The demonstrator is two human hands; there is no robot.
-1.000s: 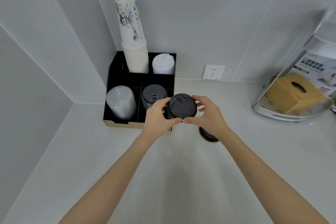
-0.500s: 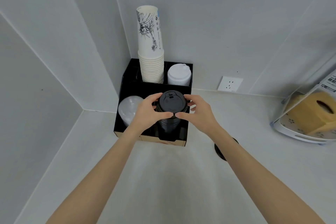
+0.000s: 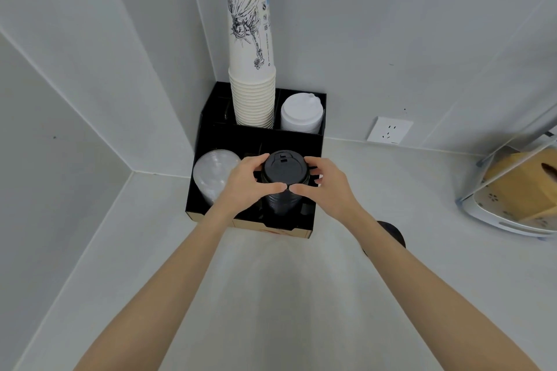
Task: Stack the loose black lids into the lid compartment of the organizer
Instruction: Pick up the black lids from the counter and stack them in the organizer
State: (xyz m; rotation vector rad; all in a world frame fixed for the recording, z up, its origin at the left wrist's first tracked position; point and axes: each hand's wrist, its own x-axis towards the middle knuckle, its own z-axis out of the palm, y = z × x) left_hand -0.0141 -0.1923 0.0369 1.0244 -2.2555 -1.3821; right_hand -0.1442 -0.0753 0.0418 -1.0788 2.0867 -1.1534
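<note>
Head view: both hands, left [image 3: 245, 182] and right [image 3: 327, 187], clasp the black lid stack [image 3: 283, 182] standing in the organizer's [image 3: 211, 132] front right compartment, thumbs nearly meeting. One loose lid [image 3: 391, 233] lies on the counter just right of the organizer, partly hidden by the right forearm.

One black organizer [image 3: 211, 141] holds four stacks: paper cups [image 3: 253, 99], white lids [image 3: 302, 114], clear lids [image 3: 215, 173], black lids [image 3: 283, 190]. One loose black lid [image 3: 393, 233], one wall socket [image 3: 389, 129].
</note>
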